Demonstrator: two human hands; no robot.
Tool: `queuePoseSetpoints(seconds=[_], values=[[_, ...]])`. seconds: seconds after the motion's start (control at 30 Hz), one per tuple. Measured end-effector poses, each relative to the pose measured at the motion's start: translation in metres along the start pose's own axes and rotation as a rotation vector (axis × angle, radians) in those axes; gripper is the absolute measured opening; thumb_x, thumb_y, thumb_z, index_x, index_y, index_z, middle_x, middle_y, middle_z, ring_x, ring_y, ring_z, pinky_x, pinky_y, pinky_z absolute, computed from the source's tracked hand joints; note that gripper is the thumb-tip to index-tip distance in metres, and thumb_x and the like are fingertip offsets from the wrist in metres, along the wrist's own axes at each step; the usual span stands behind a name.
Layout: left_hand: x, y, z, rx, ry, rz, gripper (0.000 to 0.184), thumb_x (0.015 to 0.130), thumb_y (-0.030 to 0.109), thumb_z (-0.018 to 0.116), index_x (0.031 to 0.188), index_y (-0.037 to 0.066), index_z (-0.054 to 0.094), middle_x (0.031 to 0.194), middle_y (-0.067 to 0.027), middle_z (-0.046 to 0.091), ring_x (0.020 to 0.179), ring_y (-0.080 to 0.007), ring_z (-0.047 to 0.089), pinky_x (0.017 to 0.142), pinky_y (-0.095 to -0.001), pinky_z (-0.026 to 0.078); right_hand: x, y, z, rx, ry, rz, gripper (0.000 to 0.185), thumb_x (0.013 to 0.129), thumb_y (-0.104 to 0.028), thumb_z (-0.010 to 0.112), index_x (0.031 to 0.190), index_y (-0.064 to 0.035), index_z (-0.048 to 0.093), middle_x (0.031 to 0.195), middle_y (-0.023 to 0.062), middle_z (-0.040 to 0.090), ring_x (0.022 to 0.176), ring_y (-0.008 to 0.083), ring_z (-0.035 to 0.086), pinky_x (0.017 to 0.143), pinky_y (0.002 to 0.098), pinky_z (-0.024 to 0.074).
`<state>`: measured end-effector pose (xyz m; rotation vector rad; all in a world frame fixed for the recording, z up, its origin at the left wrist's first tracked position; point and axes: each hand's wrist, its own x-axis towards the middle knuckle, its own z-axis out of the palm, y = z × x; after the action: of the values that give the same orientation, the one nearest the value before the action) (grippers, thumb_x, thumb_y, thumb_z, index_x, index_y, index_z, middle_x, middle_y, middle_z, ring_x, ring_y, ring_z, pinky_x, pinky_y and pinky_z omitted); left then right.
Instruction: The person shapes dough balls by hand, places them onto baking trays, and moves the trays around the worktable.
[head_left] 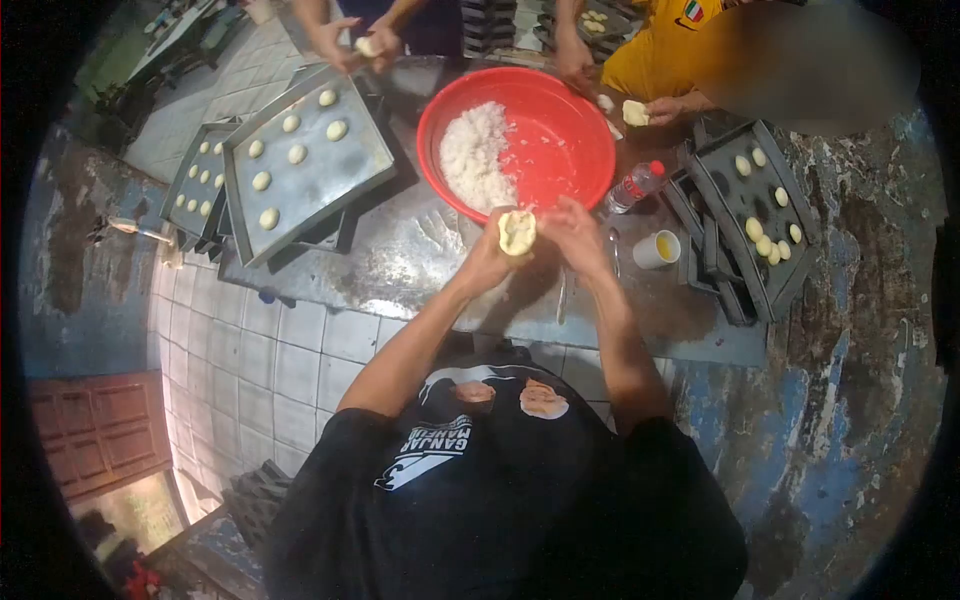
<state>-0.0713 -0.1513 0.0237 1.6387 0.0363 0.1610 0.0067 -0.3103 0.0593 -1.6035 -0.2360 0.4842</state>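
Flattened pale dough (517, 232) rests in my left hand (487, 258), whose fingers hold it near the front rim of a red basin (433, 178). White shredded filling (478, 155) is heaped in the left part of the basin. Just right of the dough is my right hand (577, 236), its fingers bent near the basin's rim; whether it holds anything is too small to tell. A plastic bottle with a red cap (636, 187) and a white cup with yellow liquid (657, 250) stand to the right.
A metal tray with dough balls (345, 172) lies at the left, over other trays. Stacked dark trays with dough balls (720, 180) are at the right. Across the table, one person's hands (385, 40) hold dough; another person's hand (665, 110) holds a dough piece.
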Motion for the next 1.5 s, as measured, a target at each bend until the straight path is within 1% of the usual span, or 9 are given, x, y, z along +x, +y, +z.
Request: queuePoseSetpoints(seconds=[0.17,0.3,0.43,0.7,0.9,0.97,1.1,1.27,1.5], values=[[-0.034,0.017,0.012,0.21,0.087,0.025,0.067,0.084,0.008,0.078,0.138,0.004,0.038,0.112,-0.0066,0.063,0.107,-0.0228,0.062,0.092,-0.0354,0.051,-0.077,-0.017,0.034,-1.055,-0.091,-0.706,0.054,0.092,0.0,0.059,0.144,0.0,0.044,0.107,0.0218,0.069,0.1,0.0344,0.068,0.089,0.0375,0.0536],[-0.051,0.025,0.0,-0.165,0.024,-0.248,0.052,0.092,0.021,0.075,0.134,0.006,0.048,0.113,-0.0072,0.065,0.1,-0.0186,0.064,0.087,-0.0333,0.052,-0.08,-0.011,0.021,0.02,0.065,-0.292,0.047,0.092,0.004,0.057,0.139,0.0009,0.053,0.113,0.0188,0.07,0.106,0.0306,0.068,0.095,0.0409,0.0519],[-0.061,0.038,0.003,-0.463,0.01,-0.225,0.038,0.098,0.029,0.069,0.127,0.006,0.06,0.116,-0.0082,0.067,0.102,-0.0177,0.064,0.091,-0.0325,0.051,-0.095,0.006,0.037,-0.512,0.06,-0.557,0.058,0.091,-0.004,0.065,0.145,0.0002,0.044,0.111,0.0113,0.071,0.103,0.0206,0.068,0.095,0.035,0.0514],[-0.114,0.05,-0.047,0.084,0.153,-0.102,0.059,0.099,0.031,0.067,0.148,0.005,0.049,0.151,-0.0088,0.052,0.126,-0.0198,0.057,0.104,-0.0317,0.046,-0.056,0.04,0.082,0.651,-0.438,0.208,0.03,0.092,-0.005,0.07,0.119,0.0034,0.061,0.098,0.0082,0.069,0.097,0.0137,0.065,0.085,0.0314,0.0516],[-0.146,0.035,-0.125,0.029,0.247,-0.232,0.026,0.099,0.022,0.064,0.114,0.001,0.071,0.106,-0.0045,0.073,0.098,-0.0148,0.067,0.09,-0.0288,0.052,-0.062,-0.029,0.168,-0.388,-0.648,-0.506,0.031,0.093,-0.006,0.064,0.124,-0.0012,0.066,0.112,0.0124,0.073,0.101,0.025,0.071,0.085,0.0355,0.0539],[-0.138,0.046,-0.154,-0.045,0.348,-0.569,0.04,0.105,0.034,0.055,0.131,0.004,0.064,0.125,-0.0097,0.065,0.115,-0.0185,0.059,0.101,-0.0357,0.046,-0.05,-0.026,0.2,0.212,-0.397,-0.363,0.032,0.092,-0.008,0.066,0.124,-0.0002,0.064,0.107,0.0155,0.072,0.099,0.0295,0.071,0.087,0.0398,0.0536],[-0.122,0.043,-0.185,-0.394,0.479,-0.383,0.059,0.107,0.054,0.041,0.143,0.01,0.057,0.142,-0.0113,0.055,0.132,-0.0228,0.048,0.116,-0.0414,0.032,-0.04,-0.001,0.254,-0.405,-0.217,-0.804,0.042,0.096,-0.013,0.066,0.131,0.0049,0.052,0.118,0.0206,0.064,0.112,0.0305,0.063,0.096,0.0384,0.0495],[-0.12,0.009,-0.256,-0.411,0.438,-0.311,0.063,0.105,0.056,0.044,0.151,0.014,0.05,0.158,-0.0125,0.041,0.139,-0.0244,0.043,0.116,-0.0418,0.035,-0.01,-0.001,0.344,0.694,-0.517,0.452,0.039,0.109,-0.032,0.049,0.135,-0.0032,0.052,0.127,0.0111,0.06,0.115,0.0225,0.061,0.097,0.0383,0.0511],[-0.124,-0.029,-0.37,-0.514,0.62,-0.162,0.07,0.106,0.035,0.053,0.16,0.002,0.023,0.162,-0.0176,0.032,0.139,-0.0261,0.045,0.114,-0.0363,0.038,0.142,-0.013,0.451,-0.03,-0.726,0.416,0.029,0.103,-0.017,0.055,0.12,0.0062,0.06,0.114,0.0133,0.067,0.093,0.0157,0.067,0.07,0.0284,0.0563]])
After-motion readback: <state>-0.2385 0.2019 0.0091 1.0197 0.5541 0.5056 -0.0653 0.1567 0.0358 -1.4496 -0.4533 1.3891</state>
